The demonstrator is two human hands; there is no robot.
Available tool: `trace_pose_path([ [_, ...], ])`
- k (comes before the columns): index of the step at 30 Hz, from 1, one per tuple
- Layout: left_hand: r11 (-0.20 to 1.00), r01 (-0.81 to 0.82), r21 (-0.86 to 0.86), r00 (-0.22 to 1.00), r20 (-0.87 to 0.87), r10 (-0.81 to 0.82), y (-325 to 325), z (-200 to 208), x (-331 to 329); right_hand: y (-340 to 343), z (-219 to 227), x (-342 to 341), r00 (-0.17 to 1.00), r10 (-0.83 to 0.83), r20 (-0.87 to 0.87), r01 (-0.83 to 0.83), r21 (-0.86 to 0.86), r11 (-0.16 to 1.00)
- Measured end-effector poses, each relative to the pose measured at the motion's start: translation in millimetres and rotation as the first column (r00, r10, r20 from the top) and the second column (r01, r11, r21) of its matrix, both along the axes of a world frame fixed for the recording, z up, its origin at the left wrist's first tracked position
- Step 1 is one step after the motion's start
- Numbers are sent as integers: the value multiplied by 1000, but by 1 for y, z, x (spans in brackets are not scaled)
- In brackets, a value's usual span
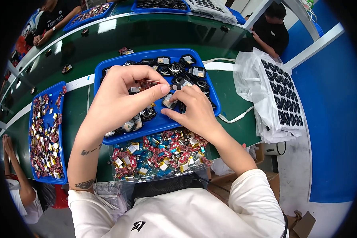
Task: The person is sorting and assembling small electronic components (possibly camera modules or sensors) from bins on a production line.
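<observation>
My left hand [133, 93] is closed in a pinch on a red circuit board [146, 84], above the blue tray [107, 67]. A small black part with a grey disc [175, 87] sticks out past its thumb tip; whether it joins the board I cannot tell. Close beside it, my right hand [194, 107] has thumb and fingers bent around a black housing with a silvery face [168, 102], partly hidden by the fingers. Several black watch-like housings [176, 68] lie about in the tray, some showing silvery rectangular pieces.
Before me lies a clear bag [158, 154] of red boards and small silvery parts. A long blue tray [47, 135] of similar parts is at left. At right, a rack of black parts [283, 95] rests on white wrap. Co-workers sit around the green conveyor [146, 35].
</observation>
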State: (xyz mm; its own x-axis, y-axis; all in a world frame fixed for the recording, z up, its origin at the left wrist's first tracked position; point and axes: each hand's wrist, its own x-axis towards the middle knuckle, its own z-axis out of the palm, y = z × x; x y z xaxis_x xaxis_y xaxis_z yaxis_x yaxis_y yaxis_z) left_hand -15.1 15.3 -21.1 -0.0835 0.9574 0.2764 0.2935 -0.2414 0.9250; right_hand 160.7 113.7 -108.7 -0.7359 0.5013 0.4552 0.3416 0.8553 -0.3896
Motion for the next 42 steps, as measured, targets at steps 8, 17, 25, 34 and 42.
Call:
trace_pose_path([
  [8,997,-36,-63,997,-67,31,-2,2,1,4,6,-10,1000,-11,12,8,204,979],
  [17,992,-66,109,974,-207,88,3,-14,6,6,-2,-7,886,11,-463,-351,-655,669],
  [25,984,-124,131,868,-466,171,7,-25,12,-1,6,-3,876,-21,-483,-406,-758,510],
  [34,978,-110,178,838,-513,188,11,-33,13,-4,10,1,868,-31,-495,-430,-783,449],
  [42,977,-182,111,853,-476,213,13,-37,11,-8,9,1,901,-10,-434,-382,-805,453],
])
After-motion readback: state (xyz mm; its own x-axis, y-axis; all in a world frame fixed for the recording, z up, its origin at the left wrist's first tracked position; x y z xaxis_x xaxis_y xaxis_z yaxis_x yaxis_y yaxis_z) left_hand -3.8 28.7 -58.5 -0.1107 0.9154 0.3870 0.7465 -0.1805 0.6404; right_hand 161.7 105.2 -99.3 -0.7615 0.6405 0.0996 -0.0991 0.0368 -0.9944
